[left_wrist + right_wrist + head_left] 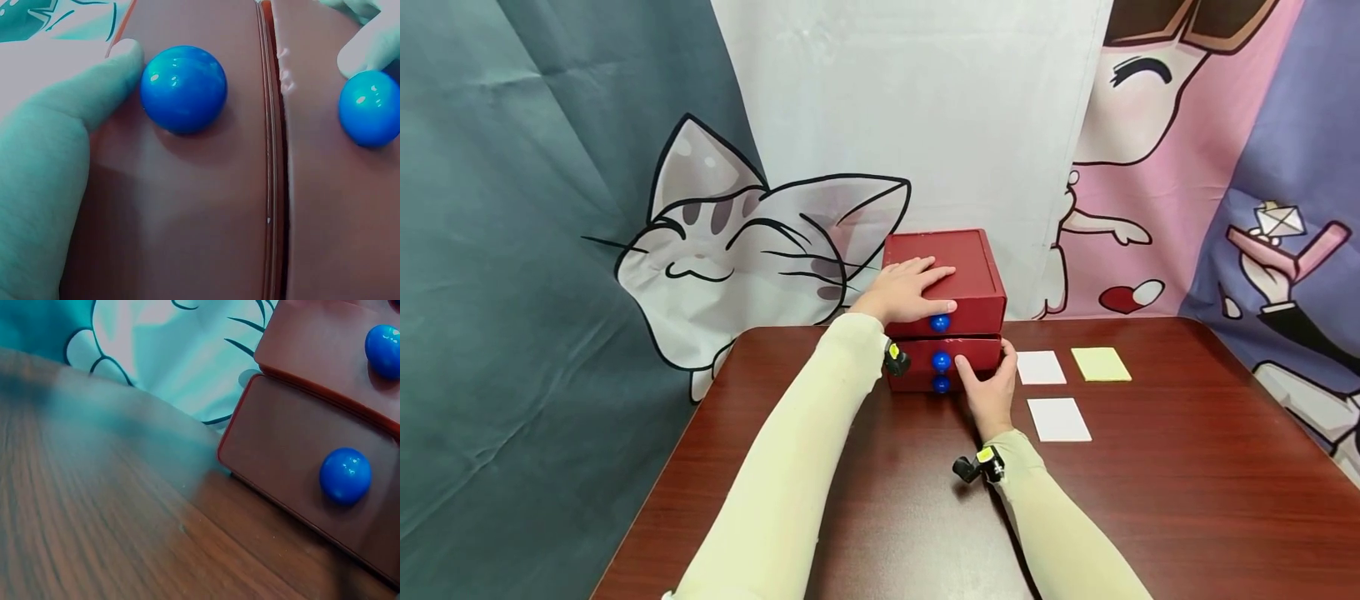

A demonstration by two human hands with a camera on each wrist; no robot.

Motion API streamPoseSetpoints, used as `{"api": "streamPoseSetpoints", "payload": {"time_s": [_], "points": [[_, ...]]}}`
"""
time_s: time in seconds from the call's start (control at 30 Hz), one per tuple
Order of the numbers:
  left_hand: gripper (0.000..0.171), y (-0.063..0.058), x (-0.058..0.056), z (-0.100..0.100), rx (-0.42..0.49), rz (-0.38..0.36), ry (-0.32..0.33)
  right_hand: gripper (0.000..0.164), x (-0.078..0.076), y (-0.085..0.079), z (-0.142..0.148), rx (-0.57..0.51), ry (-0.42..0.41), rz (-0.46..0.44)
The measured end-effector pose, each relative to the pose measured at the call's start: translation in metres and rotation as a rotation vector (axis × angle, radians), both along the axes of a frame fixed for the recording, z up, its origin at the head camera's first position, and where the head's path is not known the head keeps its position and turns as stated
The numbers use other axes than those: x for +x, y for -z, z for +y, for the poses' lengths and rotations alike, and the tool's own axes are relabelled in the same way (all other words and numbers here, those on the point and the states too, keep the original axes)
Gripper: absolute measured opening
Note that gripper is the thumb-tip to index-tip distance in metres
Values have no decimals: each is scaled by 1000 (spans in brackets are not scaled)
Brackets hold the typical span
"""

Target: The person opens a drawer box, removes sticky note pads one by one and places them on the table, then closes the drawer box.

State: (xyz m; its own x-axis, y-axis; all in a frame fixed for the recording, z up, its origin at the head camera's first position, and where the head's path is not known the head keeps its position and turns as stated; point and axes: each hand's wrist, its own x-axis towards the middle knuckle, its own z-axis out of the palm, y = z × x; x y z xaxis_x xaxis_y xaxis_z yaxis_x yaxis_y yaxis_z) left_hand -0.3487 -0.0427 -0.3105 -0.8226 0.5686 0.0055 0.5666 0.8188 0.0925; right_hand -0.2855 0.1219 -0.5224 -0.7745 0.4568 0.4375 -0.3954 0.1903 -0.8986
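Note:
A red drawer box with round blue knobs stands at the back of the table. My left hand rests on its top with fingers spread, its thumb lying along the front edge beside the top knob. The middle drawer juts forward over the bottom drawer. My right hand holds the middle drawer at its right edge, thumb on the front near the middle knob and fingers round the side. Those fingers are partly hidden.
Two white paper squares and a yellow one lie on the brown table, right of the box. Behind it hangs a printed cloth. A black cable runs beside my right forearm.

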Motion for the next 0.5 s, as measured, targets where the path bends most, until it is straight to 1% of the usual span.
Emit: {"api": "streamPoseSetpoints", "payload": {"time_s": [0.27, 0.37, 0.5], "points": [[76, -1, 0, 0, 13, -7, 1, 79, -8, 0, -4, -2, 30, 6], [76, -2, 0, 0, 10, -2, -1, 80, -9, -1, -4, -6, 26, 19], [75, -2, 1, 1, 5, -4, 1, 80, -9, 0, -4, -9, 29, 13]]}}
